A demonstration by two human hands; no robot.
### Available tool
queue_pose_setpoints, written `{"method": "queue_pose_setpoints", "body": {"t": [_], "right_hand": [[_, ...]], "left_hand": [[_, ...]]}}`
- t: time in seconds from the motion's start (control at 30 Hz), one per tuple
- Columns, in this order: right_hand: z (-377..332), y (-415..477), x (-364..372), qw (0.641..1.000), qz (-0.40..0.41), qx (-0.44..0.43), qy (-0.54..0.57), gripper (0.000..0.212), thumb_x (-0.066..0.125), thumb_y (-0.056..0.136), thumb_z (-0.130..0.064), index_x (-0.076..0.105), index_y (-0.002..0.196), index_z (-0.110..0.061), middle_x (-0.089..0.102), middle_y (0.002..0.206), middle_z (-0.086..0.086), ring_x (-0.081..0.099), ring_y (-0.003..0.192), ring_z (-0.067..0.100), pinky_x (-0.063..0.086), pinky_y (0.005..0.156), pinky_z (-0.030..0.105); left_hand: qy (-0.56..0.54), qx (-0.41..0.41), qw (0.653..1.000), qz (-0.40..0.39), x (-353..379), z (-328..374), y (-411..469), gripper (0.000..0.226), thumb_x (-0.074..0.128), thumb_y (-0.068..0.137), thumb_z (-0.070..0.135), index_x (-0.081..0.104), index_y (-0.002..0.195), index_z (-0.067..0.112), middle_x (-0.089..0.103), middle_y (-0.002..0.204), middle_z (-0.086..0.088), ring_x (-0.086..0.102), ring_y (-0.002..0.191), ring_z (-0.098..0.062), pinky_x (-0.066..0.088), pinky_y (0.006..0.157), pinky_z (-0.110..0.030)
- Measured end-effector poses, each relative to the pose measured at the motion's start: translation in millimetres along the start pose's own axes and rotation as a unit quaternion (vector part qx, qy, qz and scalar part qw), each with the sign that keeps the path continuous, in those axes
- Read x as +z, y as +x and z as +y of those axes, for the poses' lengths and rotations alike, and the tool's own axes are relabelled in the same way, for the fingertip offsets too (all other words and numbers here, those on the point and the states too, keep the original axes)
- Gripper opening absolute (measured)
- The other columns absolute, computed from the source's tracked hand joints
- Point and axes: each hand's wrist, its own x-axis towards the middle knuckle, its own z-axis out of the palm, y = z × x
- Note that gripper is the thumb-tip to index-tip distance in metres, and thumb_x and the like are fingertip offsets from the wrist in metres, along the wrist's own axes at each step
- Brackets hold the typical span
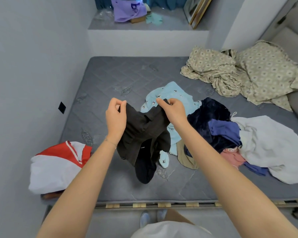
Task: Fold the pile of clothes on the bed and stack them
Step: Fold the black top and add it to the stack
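Observation:
A black garment (144,140) hangs above the grey mattress (110,79), held up by its top edge. My left hand (115,115) pinches its left corner and my right hand (174,110) pinches its right corner. Its lower end droops onto the mattress. Behind it and to the right lies the unfolded pile: a light blue printed piece (172,93), a dark navy velvet piece (206,114), a blue piece (225,129), a white piece (272,148), a pink piece (232,157) and a tan piece (184,157). A folded red and white garment (57,165) rests at the mattress's front left corner.
A crumpled beige patterned sheet and pillow (248,74) fill the back right of the bed. A grey wall (33,83) runs close along the left side. Beyond the bed a raised ledge (144,28) carries a purple bag, teal cloth and a leaning frame. My feet stand at the bed's front edge.

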Motion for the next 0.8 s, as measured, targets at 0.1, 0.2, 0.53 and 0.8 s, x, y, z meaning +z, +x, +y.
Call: {"method": "queue_pose_setpoints", "body": {"t": [0.1,0.2,0.53,0.8], "right_hand": [[1,11,2,0.999,-0.022,0.02,0.022,0.056,0.069,0.087,-0.039,0.023,0.061,-0.022,0.02,0.057,-0.004,0.025,0.053,0.012,0.023,0.054,0.026],[5,19,4,0.998,-0.044,0.036,0.028,0.055,0.069,0.088,-0.035,0.024,0.06,-0.022,0.022,0.057,-0.004,0.027,0.053,0.011,0.026,0.055,0.025],[5,45,15,0.996,-0.066,0.047,0.032,0.054,0.071,0.087,-0.029,0.026,0.059,-0.021,0.027,0.059,-0.001,0.031,0.055,0.013,0.029,0.052,0.022],[-6,59,55,0.996,-0.039,0.071,0.047,0.052,0.073,0.085,-0.025,0.029,0.06,-0.02,0.033,0.066,0.005,0.043,0.068,0.02,0.044,0.062,0.03]], "left_hand": [[0.012,-0.017,1.0,-0.004,3,-9,8,0.025,0.054,0.099,0.018,0.049,0.08,0.003,0.042,0.063,0.002,0.035,0.058,-0.007,0.031,0.057,-0.02],[0.023,-0.046,0.999,-0.004,6,-19,11,0.025,0.054,0.099,0.018,0.049,0.081,0.002,0.042,0.065,-0.001,0.035,0.057,-0.008,0.032,0.057,-0.018],[0.047,-0.083,0.995,-0.042,13,-45,36,0.029,0.056,0.098,0.02,0.049,0.081,-0.003,0.048,0.072,-0.011,0.042,0.065,-0.015,0.033,0.057,-0.018],[0.076,-0.071,0.984,-0.142,2,-59,68,0.02,0.056,0.099,0.021,0.062,0.087,0.007,0.06,0.082,0.001,0.053,0.077,-0.01,0.036,0.069,-0.019]]}}
